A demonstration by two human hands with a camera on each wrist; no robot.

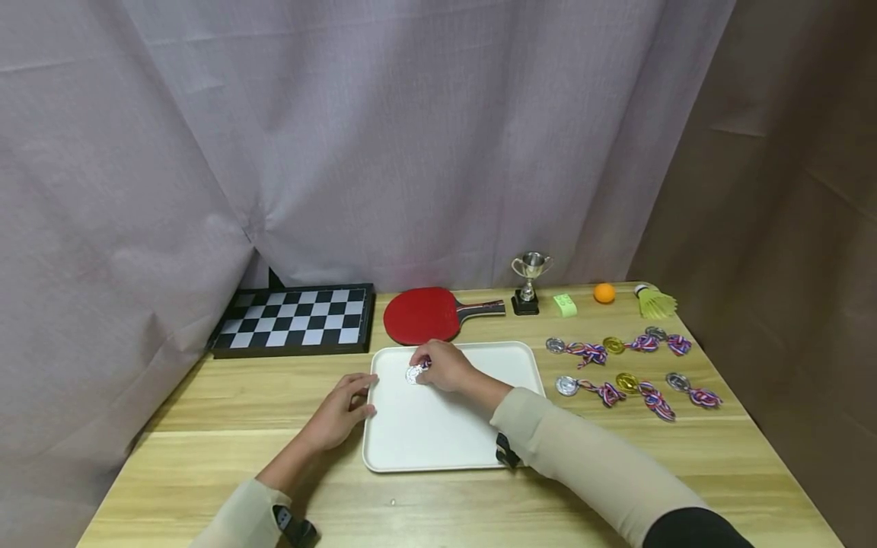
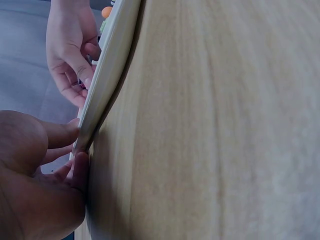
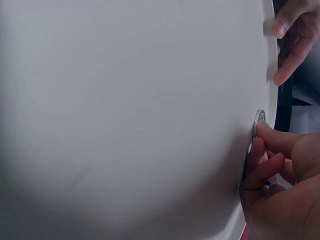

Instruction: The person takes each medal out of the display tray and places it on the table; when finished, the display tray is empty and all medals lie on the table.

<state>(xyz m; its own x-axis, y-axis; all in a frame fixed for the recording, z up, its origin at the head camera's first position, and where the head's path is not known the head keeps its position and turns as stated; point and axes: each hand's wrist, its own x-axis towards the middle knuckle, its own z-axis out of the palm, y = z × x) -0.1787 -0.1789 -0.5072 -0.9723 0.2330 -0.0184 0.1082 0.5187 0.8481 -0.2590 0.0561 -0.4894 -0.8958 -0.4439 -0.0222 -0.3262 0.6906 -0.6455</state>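
A white rectangular tray [image 1: 452,434] lies on the wooden table. My right hand [image 1: 444,367] is over the tray's upper left part and pinches a silver medal [image 1: 413,374] between thumb and fingers. Part of its striped ribbon is tucked inside the palm, mostly hidden. In the right wrist view the medal [image 3: 259,120] is tilted on edge, close above the tray surface. My left hand [image 1: 340,411] is at the tray's left rim, its spread fingertips and thumb touching the edge. The left wrist view shows these fingers [image 2: 62,134] against the tray's side [image 2: 112,65].
Several medals with striped ribbons [image 1: 626,383] lie in two rows right of the tray. Behind stand a checkered board [image 1: 294,318], a red table tennis paddle [image 1: 421,316], a small trophy cup [image 1: 529,281], a green block [image 1: 565,305], an orange ball [image 1: 604,293] and a yellow shuttlecock [image 1: 655,302].
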